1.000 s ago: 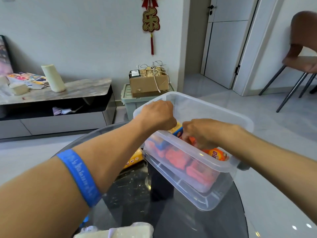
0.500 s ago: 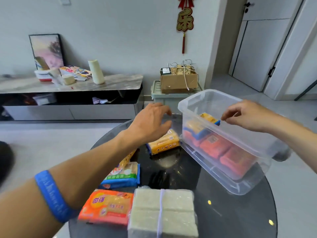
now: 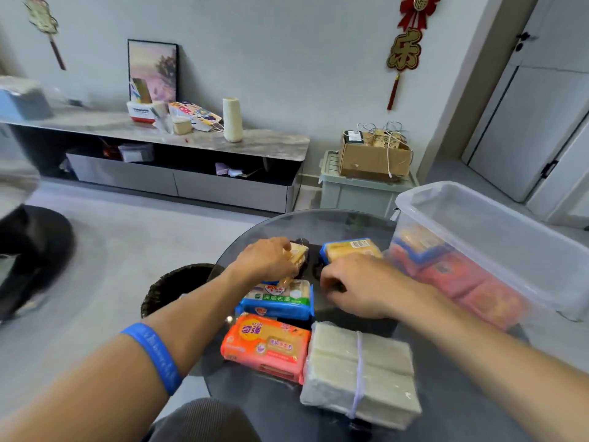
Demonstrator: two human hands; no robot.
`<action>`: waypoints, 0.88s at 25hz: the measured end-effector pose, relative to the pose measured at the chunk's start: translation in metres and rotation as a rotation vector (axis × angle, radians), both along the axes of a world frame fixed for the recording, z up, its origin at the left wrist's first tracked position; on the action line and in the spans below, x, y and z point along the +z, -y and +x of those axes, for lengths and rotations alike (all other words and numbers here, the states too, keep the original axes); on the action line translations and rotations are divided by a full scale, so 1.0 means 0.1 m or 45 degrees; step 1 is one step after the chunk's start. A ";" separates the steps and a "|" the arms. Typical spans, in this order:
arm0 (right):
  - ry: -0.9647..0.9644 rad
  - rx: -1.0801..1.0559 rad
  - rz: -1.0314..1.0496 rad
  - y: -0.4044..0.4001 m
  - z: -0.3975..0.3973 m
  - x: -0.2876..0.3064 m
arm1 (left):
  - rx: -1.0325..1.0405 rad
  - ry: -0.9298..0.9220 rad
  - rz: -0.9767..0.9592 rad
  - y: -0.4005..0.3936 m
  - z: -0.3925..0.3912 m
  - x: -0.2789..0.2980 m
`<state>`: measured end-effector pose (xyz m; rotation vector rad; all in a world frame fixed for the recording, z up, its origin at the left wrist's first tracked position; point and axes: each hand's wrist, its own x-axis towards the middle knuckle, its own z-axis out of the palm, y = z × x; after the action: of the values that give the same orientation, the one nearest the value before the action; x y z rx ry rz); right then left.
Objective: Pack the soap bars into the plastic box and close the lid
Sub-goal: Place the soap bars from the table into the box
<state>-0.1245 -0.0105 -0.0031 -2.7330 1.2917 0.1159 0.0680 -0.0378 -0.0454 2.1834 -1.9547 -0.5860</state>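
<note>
A: How are the hands seen over the round dark glass counter [image 3: 446,409]?

B: The left hand [image 3: 266,260] is lowered onto a yellow soap bar [image 3: 298,253] that lies left of the plastic box [image 3: 497,237]; its fingers are curled around that bar's near end, so it is clamped on the bar. The right hand [image 3: 360,288] is held knuckles-up, closer to the box, just in front of a second yellow bar with a blue edge [image 3: 350,248]. Its fingers are curled under; whether anything is gripped cannot be told.

A: And the box itself?

B: It is placed at the counter's right edge, open-topped, with no lid seen on it. Red-wrapped bars [image 3: 459,279] are packed along its near wall, and yellow and blue bars [image 3: 417,242] are seen through the clear side at its left end.

A: What is left outside the box?

B: To the left of the box, nearer the camera than the hands, a blue-and-green wrapped bar [image 3: 277,299] is laid flat. Touching its near side, an orange-pink pack [image 3: 266,346] is seen. Just beside that pack, on the side toward the box, a bundle of pale plain bars [image 3: 360,374] is tied with a thin band.

A: Anything worn?

B: A blue wristband [image 3: 153,355] is worn on the left forearm.
</note>
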 end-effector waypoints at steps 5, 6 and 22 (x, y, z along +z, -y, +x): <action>0.056 0.002 0.064 0.08 0.52 -0.49 | 0.046 -0.004 -0.094 0.02 0.15 -0.11; 0.107 -0.015 0.106 0.11 0.58 -0.54 | 0.056 -0.017 -0.095 0.02 0.21 -0.13; 0.317 -0.207 -0.352 0.04 -1.18 1.16 | 0.034 -0.379 -0.498 0.07 -0.51 0.95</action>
<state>-0.2427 -0.0145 0.1134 -2.7262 1.5451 -0.4340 0.0175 -0.0449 0.0499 1.7705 -1.7118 -0.4476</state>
